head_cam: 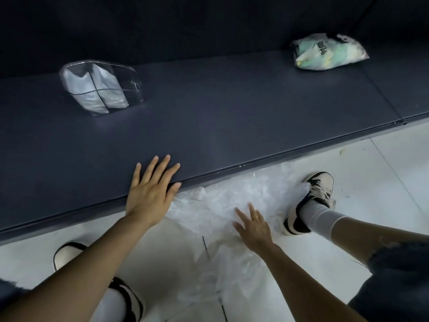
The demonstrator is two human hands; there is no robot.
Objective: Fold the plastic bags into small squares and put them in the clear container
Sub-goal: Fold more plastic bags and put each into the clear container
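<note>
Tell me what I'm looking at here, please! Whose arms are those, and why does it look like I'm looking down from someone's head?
You guessed it: the camera sits on a person's head, so you look down as that person does. There is just this one picture. The left hand lies flat on the edge of a dark shelf. The right hand reaches down with straight fingers to a thin see-through plastic bag spread on the white floor. Neither hand grips anything. On the shelf stands a clear container with folded bags inside, and farther right lies a stuffed bag full of more bags. You can also see the person's shoes.
</note>
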